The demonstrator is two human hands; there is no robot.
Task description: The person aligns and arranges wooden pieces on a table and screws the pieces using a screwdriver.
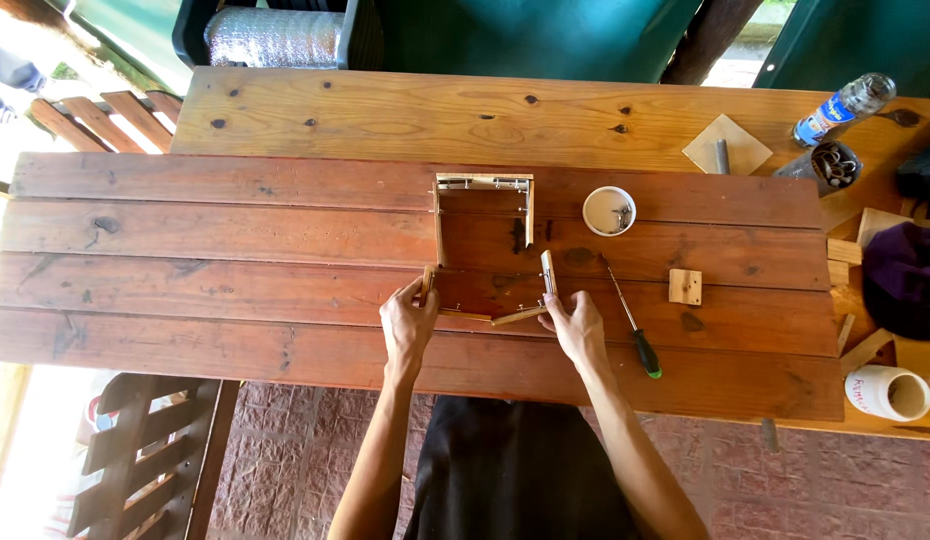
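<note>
**2 hands on a small wooden frame**

The left hand [408,322] pinches a short upright wooden strip [426,285] at the near left corner of a small wooden frame [483,245] lying on the counter [235,260]; its grip is closed on that strip between thumb and fingers. The right hand [575,325] holds another thin strip [549,272] at the frame's near right corner, grip closed on it, with a loose slat [518,316] lying slantwise just left of its thumb and touching the frame's near edge.

The frame reaches away from both hands, and its far side carries pale metal hinges [484,181]. Just right of the right hand lies a screwdriver [631,322] with a green-and-black handle, its tip pointing away from the person. Farther right sits a small wooden block [685,286]. Beyond the right hand, near the frame's far right corner, stands a white round cup [609,211] holding small screws.

Well off to the right are a plastic bottle [845,108] lying on its side, a white mug [888,392] and a dark purple cap [905,275].
</note>
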